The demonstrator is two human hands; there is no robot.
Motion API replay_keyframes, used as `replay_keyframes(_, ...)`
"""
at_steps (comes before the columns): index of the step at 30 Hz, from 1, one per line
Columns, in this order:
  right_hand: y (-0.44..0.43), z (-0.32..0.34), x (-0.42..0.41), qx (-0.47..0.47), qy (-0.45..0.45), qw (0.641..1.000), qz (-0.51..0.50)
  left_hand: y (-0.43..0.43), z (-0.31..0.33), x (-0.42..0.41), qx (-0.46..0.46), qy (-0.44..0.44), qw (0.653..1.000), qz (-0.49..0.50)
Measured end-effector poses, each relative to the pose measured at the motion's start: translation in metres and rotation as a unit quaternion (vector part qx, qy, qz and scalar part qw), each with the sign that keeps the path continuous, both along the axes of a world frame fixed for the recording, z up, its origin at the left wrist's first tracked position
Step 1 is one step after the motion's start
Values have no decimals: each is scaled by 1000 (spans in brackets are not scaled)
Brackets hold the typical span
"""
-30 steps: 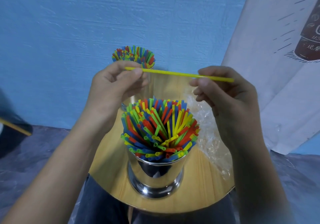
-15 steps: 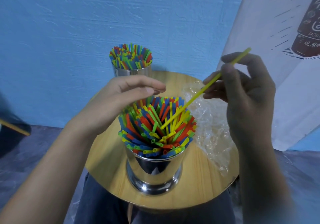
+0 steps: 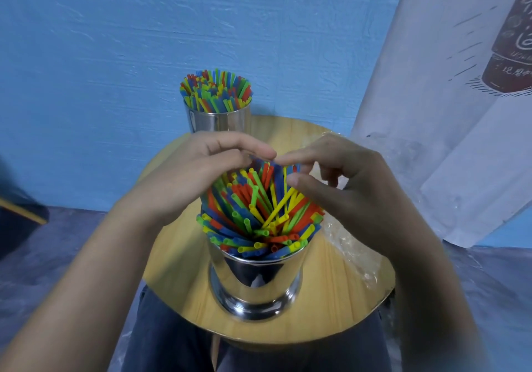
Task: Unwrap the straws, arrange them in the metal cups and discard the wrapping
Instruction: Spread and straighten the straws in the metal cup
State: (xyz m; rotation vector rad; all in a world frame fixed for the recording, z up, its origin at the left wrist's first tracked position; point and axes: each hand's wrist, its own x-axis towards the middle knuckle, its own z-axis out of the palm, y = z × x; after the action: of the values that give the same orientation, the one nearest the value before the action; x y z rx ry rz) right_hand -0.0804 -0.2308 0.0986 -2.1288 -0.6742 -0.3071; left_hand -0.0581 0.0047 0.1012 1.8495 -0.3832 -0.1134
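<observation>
Thin yellow straw (image 3: 278, 212) now down in shiny steel cup (image 3: 276, 282), right fingers (image 3: 300, 184) touching it, pinch unclear, left fingers (image 3: 244, 146) together.

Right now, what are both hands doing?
Left hand: open, resting on the straws.
Right hand: touching a yellow straw; grip cannot be told.

Dark navy trousers (image 3: 175, 343) cover the legs; the left hand (image 3: 205, 168) and right hand (image 3: 355, 183) are bare.

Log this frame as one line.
step: seating yellow straw | left hand: over near metal cup | right hand: thumb at yellow straw, grip unclear | far metal cup: full | plastic wrapping: on table
</observation>
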Motion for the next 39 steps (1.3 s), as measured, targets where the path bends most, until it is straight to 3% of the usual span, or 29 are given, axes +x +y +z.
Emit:
replay_keyframes(9, -15, 3, 2, -45, 76, 996, -8, -4, -3, -2, 6, 6, 999, 32)
replay_keyframes(20, -10, 12, 4, -46, 97, 994, 22, -7, 0, -3, 13, 8, 999, 46)
replay_keyframes(26, -9, 16, 4, -30, 120, 991, 55, -7, 6, -4, 34, -27, 999, -17)
replay_keyframes(30, -6, 17, 4, 54, 89, 993, 54, -9, 13, -3, 55, -57, 994, -75)
replay_keyframes(39, 11, 22, 4, 215, 10, 976, 37, -25, 27, -3, 92, -165, 977, -97)
